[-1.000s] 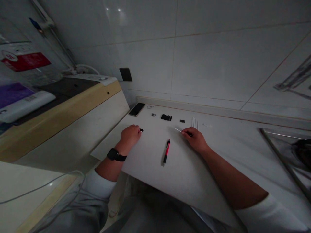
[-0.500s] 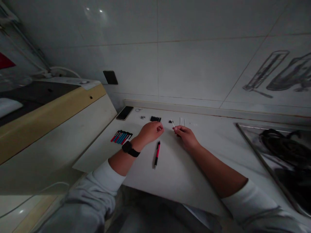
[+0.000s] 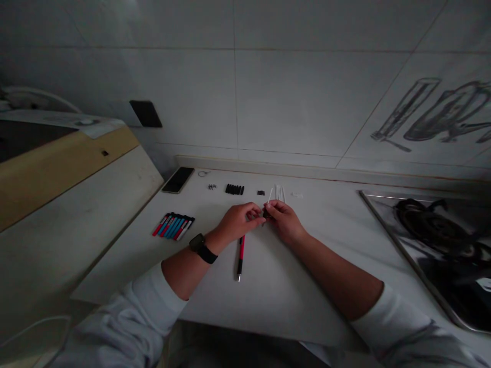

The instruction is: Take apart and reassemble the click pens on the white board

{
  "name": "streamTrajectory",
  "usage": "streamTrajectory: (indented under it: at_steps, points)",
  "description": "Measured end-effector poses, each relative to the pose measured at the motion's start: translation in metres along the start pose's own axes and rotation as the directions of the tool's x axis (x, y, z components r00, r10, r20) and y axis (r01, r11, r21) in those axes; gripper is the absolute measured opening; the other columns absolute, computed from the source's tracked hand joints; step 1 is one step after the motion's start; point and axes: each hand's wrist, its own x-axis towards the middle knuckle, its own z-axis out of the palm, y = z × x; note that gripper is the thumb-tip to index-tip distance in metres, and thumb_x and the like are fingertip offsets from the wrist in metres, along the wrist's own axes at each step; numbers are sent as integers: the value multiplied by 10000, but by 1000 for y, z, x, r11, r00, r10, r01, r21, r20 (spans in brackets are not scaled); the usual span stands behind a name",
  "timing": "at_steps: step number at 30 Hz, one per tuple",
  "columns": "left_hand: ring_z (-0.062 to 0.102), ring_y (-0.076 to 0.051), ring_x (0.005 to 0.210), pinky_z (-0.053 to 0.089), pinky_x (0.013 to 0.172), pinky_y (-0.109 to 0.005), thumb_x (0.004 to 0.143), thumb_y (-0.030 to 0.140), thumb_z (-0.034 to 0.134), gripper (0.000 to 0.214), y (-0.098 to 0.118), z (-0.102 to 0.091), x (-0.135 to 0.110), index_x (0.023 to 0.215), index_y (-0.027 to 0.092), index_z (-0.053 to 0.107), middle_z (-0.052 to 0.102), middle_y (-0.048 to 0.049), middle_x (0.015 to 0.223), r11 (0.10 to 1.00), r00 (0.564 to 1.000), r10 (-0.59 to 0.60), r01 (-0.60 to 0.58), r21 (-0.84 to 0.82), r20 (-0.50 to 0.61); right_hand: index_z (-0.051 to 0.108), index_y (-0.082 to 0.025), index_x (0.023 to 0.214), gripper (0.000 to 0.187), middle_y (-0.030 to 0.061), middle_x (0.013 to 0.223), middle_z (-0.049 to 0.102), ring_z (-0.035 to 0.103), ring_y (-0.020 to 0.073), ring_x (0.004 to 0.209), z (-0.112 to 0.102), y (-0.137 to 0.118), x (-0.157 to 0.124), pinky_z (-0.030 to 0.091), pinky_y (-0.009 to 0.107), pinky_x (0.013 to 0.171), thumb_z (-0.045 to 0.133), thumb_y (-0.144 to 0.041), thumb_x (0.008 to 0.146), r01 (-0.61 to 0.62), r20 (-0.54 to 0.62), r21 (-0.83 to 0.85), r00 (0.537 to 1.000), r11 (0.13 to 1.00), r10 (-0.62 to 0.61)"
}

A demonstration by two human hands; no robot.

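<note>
My right hand point(image 3: 286, 220) is closed, its fingertips pinching a thin white refill tube point(image 3: 270, 194) that points up and away. My left hand point(image 3: 243, 221) is curled, with its fingertips meeting the right hand's. A small dark bit shows between the two sets of fingertips; what it is, I cannot make out. Below my left hand lies a red and black click pen point(image 3: 241, 258), its far end partly hidden by that hand. Just beyond the fingertips are a cluster of tiny black parts point(image 3: 261, 192) and several white refill tubes point(image 3: 280, 193) in a row.
Several black grips point(image 3: 235, 189), small metal springs point(image 3: 212, 187) and a phone point(image 3: 178, 180) lie along the back of the white counter point(image 3: 291, 286). Red, blue and white pen barrels point(image 3: 173, 226) lie side by side at left. At right is a gas stove point(image 3: 422, 225).
My hands have come together, the left moving right toward the right hand's fingertips. A small dark bit now shows between them. The camera view has shifted slightly to the right.
</note>
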Motion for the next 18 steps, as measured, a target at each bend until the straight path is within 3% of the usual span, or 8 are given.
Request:
streamTrajectory:
  at_steps: [9,14,18]
  points:
    - [689,-140,791,537,737,-258,842,284,723,161,-4,2,1,975,198,695,750,-19,884,1000,998,4,-5,-22,-58,655,-228,781,353,1,924,676,623,168,843,2,-2,-6,537,360,846,890,-456,647,29,19,22,999,999,-29]
    - [655,-122,736,539,724,-258,857,231,693,211,-9,0,3,1065,198,712,730,-26,902,999,997,37,-36,16,-64,646,-230,798,323,22,982,679,633,166,870,-2,-11,-5,521,320,797,812,-500,731,101,17,-140,995,985,-99]
    - [658,-136,814,554,769,-274,879,218,659,185,-14,0,4,1054,188,712,705,-53,964,995,995,95,-94,14,-43,641,-238,830,318,22,930,669,628,161,836,-6,-20,-3,512,317,784,755,-530,773,150,-29,-211,987,966,-160]
